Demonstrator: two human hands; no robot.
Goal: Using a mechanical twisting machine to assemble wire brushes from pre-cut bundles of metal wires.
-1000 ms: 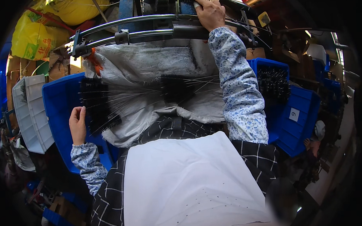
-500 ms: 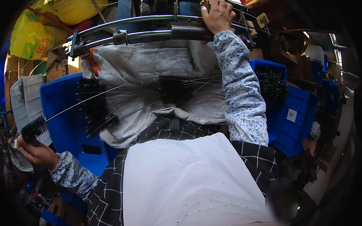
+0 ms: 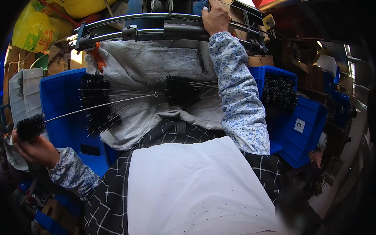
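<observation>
My left hand (image 3: 36, 151) is out at the far left, closed around the bristle end of a black bottle brush (image 3: 31, 125). The brush's twisted wire stem stretches right over my lap and ends in a small loop. At the top, my right hand (image 3: 216, 18) is against the machine (image 3: 185, 28), by the right part of its curved metal rails. Its fingers are curled, with white wrapping on a fingertip and the thumb; what they grip is hidden. Between my arms, more black brushes (image 3: 179, 91) with wire stems lie on a grey-white sheet (image 3: 153, 60).
Blue bins stand on both sides, the left bin (image 3: 61, 109) beside my forearm and the right bin (image 3: 277, 71) with black brushes in it. A numbered blue crate (image 3: 306, 132) sits further right. Yellow sacks (image 3: 40, 31) are piled at the upper left, above a pale grey crate (image 3: 25, 92).
The brush in my left hand has tilted, and its looped stem end has moved right and slightly down. My right hand has shifted left along the machine. The view has moved slightly.
</observation>
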